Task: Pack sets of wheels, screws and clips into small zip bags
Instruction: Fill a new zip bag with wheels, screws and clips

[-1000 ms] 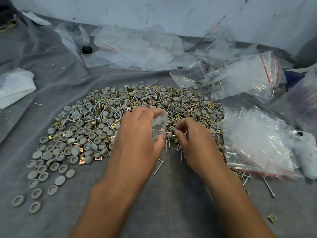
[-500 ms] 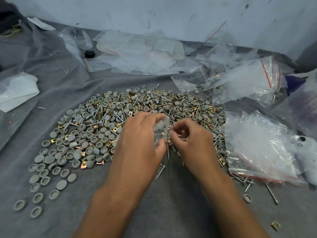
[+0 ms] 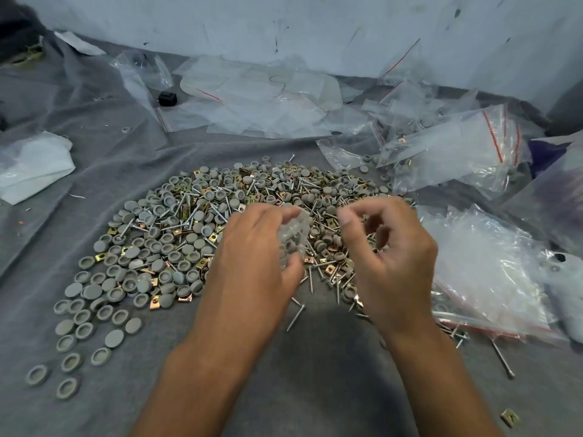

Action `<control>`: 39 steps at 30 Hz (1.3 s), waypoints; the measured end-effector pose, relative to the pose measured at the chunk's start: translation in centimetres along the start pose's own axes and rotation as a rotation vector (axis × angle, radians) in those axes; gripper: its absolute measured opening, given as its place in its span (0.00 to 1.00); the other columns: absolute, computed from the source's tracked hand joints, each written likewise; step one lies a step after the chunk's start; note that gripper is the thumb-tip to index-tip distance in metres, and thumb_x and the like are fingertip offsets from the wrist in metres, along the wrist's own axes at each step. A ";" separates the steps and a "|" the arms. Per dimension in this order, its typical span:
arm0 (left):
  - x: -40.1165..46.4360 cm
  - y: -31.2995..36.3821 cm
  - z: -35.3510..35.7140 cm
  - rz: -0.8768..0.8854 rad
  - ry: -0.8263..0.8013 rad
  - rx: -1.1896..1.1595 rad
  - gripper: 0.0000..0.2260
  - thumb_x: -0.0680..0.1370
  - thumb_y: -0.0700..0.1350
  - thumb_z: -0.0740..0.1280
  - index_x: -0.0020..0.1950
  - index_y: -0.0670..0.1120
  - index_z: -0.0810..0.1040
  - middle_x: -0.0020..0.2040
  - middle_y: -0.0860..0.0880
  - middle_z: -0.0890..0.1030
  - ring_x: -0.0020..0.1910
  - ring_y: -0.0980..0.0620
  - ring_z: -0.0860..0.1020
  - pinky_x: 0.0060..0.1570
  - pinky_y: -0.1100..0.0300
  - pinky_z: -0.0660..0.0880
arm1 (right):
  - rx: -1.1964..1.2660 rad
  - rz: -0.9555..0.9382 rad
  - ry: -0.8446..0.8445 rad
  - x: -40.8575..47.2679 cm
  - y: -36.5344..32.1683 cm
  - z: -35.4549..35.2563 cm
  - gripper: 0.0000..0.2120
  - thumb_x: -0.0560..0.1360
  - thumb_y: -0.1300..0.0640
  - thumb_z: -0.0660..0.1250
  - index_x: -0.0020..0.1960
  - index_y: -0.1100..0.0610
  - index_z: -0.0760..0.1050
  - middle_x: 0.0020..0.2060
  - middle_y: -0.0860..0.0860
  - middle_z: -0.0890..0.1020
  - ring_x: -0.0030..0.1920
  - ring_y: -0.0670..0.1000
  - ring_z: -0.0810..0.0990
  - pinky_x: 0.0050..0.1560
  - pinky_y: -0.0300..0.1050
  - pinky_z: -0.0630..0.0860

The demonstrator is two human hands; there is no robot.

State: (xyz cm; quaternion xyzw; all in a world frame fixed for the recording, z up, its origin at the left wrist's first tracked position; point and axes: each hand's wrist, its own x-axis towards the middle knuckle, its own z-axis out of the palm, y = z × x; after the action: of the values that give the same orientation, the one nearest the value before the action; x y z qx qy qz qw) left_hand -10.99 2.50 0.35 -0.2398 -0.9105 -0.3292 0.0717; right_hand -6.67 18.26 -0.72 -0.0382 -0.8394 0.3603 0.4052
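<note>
From the head view, the left hand point(image 3: 252, 266) pinches a small zip bag point(image 3: 295, 234) upright over the parts pile point(image 3: 195, 222), its mouth just left of the right hand point(image 3: 389, 263), whose curled fingers look blurred, contents unclear

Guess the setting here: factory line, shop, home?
Probably an informal hand-packing spot, not a line: a loose pile of parts on grey cloth against a scuffed wall, with zip bags heaped alongside.
</note>
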 end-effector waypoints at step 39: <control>-0.1 -0.4 0.3 -0.005 0.021 -0.038 0.22 0.75 0.48 0.71 0.69 0.57 0.72 0.57 0.64 0.71 0.56 0.60 0.71 0.52 0.71 0.65 | -0.267 0.320 -0.562 -0.5 2.8 0.8 0.05 0.81 0.52 0.68 0.55 0.46 0.81 0.46 0.40 0.81 0.46 0.40 0.80 0.45 0.37 0.76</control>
State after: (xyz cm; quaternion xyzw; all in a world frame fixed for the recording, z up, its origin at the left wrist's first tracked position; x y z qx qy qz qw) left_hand -11.08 2.39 -0.08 -0.2351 -0.9039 -0.3490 0.0761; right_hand -7.57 19.70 -3.20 -0.1210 -0.9413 0.3027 0.0881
